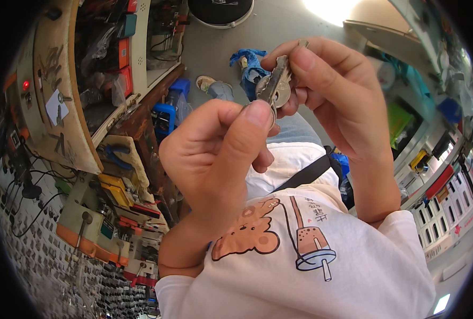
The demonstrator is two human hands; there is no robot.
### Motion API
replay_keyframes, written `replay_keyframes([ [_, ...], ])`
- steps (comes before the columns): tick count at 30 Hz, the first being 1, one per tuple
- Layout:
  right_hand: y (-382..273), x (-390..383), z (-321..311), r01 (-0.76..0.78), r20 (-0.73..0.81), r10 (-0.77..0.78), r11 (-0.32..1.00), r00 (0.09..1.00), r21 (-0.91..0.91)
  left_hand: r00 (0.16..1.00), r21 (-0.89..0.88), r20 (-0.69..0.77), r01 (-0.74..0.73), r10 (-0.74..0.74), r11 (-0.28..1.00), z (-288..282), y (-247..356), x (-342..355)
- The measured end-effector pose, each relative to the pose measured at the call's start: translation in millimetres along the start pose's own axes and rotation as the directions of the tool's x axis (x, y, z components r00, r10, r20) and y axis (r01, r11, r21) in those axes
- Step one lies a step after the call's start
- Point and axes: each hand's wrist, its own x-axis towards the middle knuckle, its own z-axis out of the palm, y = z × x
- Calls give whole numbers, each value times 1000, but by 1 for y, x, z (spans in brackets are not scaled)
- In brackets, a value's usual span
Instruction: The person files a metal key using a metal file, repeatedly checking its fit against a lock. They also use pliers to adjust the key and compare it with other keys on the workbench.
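Observation:
In front of my chest, both hands are raised and brought close together over metal keys. My left hand [207, 151] pinches one key [275, 80] between thumb and bent forefinger, its dark grooved blade slanting up to the right. Behind that blade shows the round silvery head of another key [283, 94], close to the fingers of my right hand [335, 87]. My right thumb and forefinger press on the keys at their upper end, where a small metal tip sticks out above the thumb. Fingers hide part of the keys, so I cannot tell exactly how they overlap.
A worn workbench [61, 143] on the left bears a key on white paper [57, 109]. Beside it are blue-handled pliers [118, 157] and an orange-and-grey machine [90, 236]. Rows of hanging keys [82, 284] fill the lower left. A round black-topped stool [220, 11] stands ahead.

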Motion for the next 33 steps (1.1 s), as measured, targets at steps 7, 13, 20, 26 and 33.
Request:
replay_keyframes([
  [7, 2, -2, 3, 4, 29, -5, 999, 1000, 37, 996, 27, -55, -66, 68, 997, 6, -6, 0],
  [13, -2, -1, 5, -48, 44, 52, 995, 998, -86, 995, 13, -30, -95, 95, 995, 2, -10, -1],
  [20, 2, 4, 6, -76, 23, 75, 996, 997, 53, 977, -37, -86, -201, 198, 979, -3, -17, 1],
  [26, 1, 7, 4, -132, 37, 129, 987, 991, 94, 979, 73, -88, -180, 186, 981, -1, -12, 5],
  [33, 0, 8, 1, -129, 36, 126, 988, 991, 90, 993, 4, -101, -61, 61, 998, 2, -7, 9],
])
